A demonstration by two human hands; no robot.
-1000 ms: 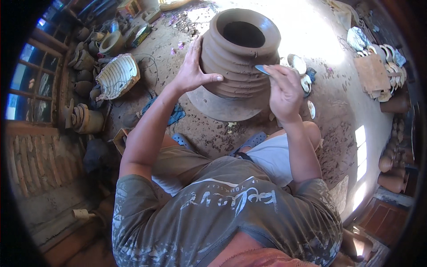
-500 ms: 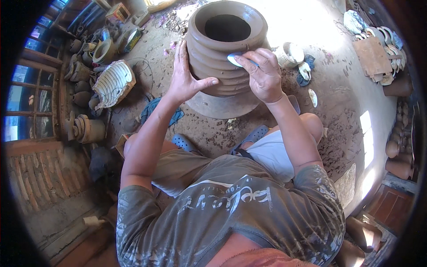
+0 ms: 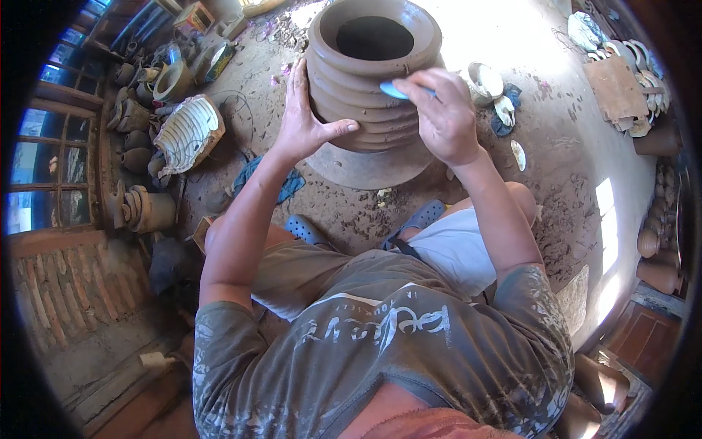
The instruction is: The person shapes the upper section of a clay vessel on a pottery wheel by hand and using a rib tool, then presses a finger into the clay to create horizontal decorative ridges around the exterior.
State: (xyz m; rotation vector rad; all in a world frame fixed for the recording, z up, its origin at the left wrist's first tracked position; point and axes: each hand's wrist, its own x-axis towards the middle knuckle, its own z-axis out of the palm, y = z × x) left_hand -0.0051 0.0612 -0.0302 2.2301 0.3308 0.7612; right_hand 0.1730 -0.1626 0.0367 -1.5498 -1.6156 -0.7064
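Left hand point(image 3: 306, 132): opened wide, thumb set well apart from the fingers. Fingers extended, side by side, laid along the left wall of the pot; thumb pointing right across the near wall, its tip at the lower ridges. Nothing enclosed in the grasp.

Right hand point(image 3: 452, 121): fingers bent and closed, pinching a thin blue scraper point(image 3: 393, 90) with a rounded end. Free end of the scraper points left, at the near right wall of the pot, below the rim; whether its edge presses on the clay cannot be told.

Clay pot point(image 3: 365, 99): one, large, brown, upright, wide-mouthed, with a thick smooth rim and horizontal ridges round the body. Located between the two hands, beyond the thumb of the left and to the left of the right; stands on a broad round disc point(image 3: 365, 174) just above the floor point(image 3: 351, 212).

Surroundings: a pale bowl point(image 3: 479, 95), right of the pot; a dark blue cloth point(image 3: 502, 127) near it; a blue-green cloth point(image 3: 291, 189) beside the left forearm; a white ribbed shell-shaped piece point(image 3: 189, 137), further left; a pair of blue clogs point(image 3: 304, 229), worn, below the disc.
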